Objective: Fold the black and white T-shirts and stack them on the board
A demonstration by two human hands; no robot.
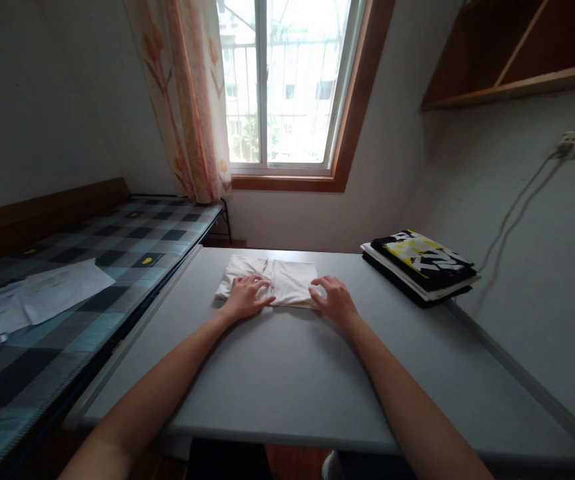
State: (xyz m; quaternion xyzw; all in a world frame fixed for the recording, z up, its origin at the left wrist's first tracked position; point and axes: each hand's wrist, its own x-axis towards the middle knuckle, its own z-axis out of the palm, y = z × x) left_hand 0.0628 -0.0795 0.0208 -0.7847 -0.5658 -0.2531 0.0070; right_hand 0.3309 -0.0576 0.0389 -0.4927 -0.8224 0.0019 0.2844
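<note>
A white cloth, folded into a flat rectangle with a crease near its middle, lies on the grey table. My left hand rests on the cloth's left half, fingers apart and palm down. At the cloth's right edge is my right hand, its fingers spread and slightly bent, with the thumb and fingertips touching or just beside the edge. Neither hand grips anything.
A stack of folded dark and white clothes sits at the table's right back. On the left, papers lie on a bed with a checked cover. A wall shelf hangs at upper right, near a cable.
</note>
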